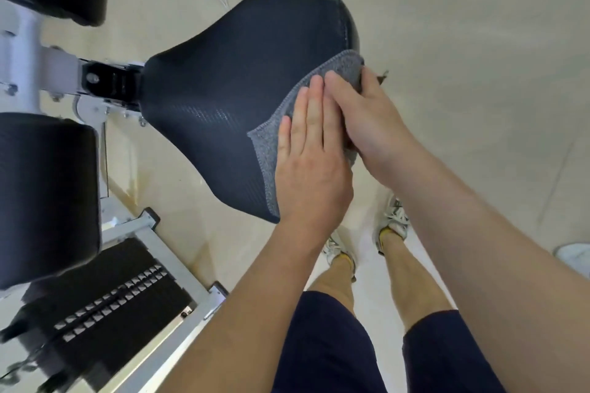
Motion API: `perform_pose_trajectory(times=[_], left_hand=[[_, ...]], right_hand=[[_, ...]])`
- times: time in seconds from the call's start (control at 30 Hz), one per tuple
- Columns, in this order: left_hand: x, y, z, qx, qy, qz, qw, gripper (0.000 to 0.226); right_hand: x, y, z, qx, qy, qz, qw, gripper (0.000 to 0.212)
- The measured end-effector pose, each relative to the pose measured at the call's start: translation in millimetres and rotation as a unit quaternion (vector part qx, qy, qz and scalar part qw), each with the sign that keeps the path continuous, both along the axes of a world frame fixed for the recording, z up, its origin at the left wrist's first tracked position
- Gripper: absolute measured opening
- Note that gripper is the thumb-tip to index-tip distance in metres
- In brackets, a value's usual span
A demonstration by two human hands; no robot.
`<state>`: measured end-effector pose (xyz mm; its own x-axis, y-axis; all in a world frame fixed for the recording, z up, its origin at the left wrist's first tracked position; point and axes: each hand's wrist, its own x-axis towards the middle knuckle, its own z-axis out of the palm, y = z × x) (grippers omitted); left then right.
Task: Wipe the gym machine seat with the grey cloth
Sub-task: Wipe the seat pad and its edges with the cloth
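The black textured gym seat point(223, 96) fills the middle of the view, widest at its near end. A grey cloth point(266, 153) lies over the seat's near right edge. My left hand point(311, 166) rests flat on the cloth with fingers straight and together, pressing it onto the seat. My right hand point(367, 124) curls over the cloth's far right part at the seat's edge, its fingers closed on the fabric. Most of the cloth is hidden under both hands.
Two black roller pads point(48, 195) sit at the left on a white metal frame point(41, 70). A black studded footplate point(111, 306) lies low at the bottom left. My legs and white shoes point(394, 220) stand on the beige floor just below the seat.
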<state>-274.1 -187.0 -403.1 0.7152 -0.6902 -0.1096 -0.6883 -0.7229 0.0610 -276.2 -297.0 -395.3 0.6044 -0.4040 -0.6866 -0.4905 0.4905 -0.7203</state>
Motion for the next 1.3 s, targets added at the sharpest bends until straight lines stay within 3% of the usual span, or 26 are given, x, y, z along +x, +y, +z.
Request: perform_pose_trajectory(times=[0.1, 0.27, 0.43, 0.6, 0.67, 0.73, 0.8, 0.83, 0.9, 0.97, 1.0, 1.03, 1.13, 1.2, 1.3], left_hand=[[-7, 20, -3, -0.013, 0.001, -0.013, 1.0, 0.071], [-12, 58, -5, -0.041, 0.017, -0.051, 0.998, 0.067], [-14, 100, -7, -0.096, 0.049, -0.086, 0.99, 0.069], [-6, 152, -13, -0.161, 0.079, -0.073, 0.981, 0.054], [6, 168, -18, -0.19, 0.058, -0.021, 0.98, 0.053], [14, 176, -21, -0.234, 0.041, 0.086, 0.968, 0.048], [13, 171, -15, -0.31, 0.093, 0.281, 0.904, 0.039], [8, 166, -10, -0.343, 0.154, 0.398, 0.837, 0.035], [-7, 156, -9, -0.374, 0.307, 0.571, 0.663, 0.027], [-18, 145, -10, -0.405, 0.445, 0.622, 0.501, 0.009], [-18, 139, -10, -0.417, 0.495, 0.627, 0.434, 0.011], [-15, 134, -10, -0.417, 0.52, 0.624, 0.407, 0.017], [1, 129, -8, -0.467, 0.517, 0.599, 0.395, 0.025], [10, 133, -4, -0.525, 0.512, 0.547, 0.403, 0.034], [21, 138, -5, -0.551, 0.484, 0.505, 0.455, 0.046]], right_hand=[[-6, 40, -1, -0.029, 0.003, -0.053, 0.998, 0.066], [-21, 80, 0, -0.031, 0.015, -0.096, 0.995, 0.04], [-36, 117, 4, -0.05, 0.036, -0.087, 0.994, 0.054], [-57, 157, 15, -0.159, 0.064, 0.008, 0.985, 0.066], [-66, 170, 24, -0.231, 0.093, 0.085, 0.965, 0.077], [-70, 181, 28, -0.376, 0.147, 0.176, 0.898, 0.081], [-69, 188, 24, -0.481, 0.189, 0.212, 0.83, 0.083], [-69, 189, 22, -0.501, 0.203, 0.221, 0.811, 0.083], [-76, 188, 16, -0.547, 0.184, 0.244, 0.78, 0.075], [-82, 188, 15, -0.607, 0.12, 0.276, 0.736, 0.064], [-81, 189, 16, -0.626, 0.087, 0.297, 0.716, 0.058], [-77, 190, 15, -0.634, 0.058, 0.323, 0.7, 0.053], [-54, 184, 5, -0.639, 0.013, 0.398, 0.658, 0.05], [-42, 174, -1, -0.653, 0.013, 0.454, 0.606, 0.052], [-27, 167, -3, -0.662, 0.035, 0.513, 0.545, 0.059]])
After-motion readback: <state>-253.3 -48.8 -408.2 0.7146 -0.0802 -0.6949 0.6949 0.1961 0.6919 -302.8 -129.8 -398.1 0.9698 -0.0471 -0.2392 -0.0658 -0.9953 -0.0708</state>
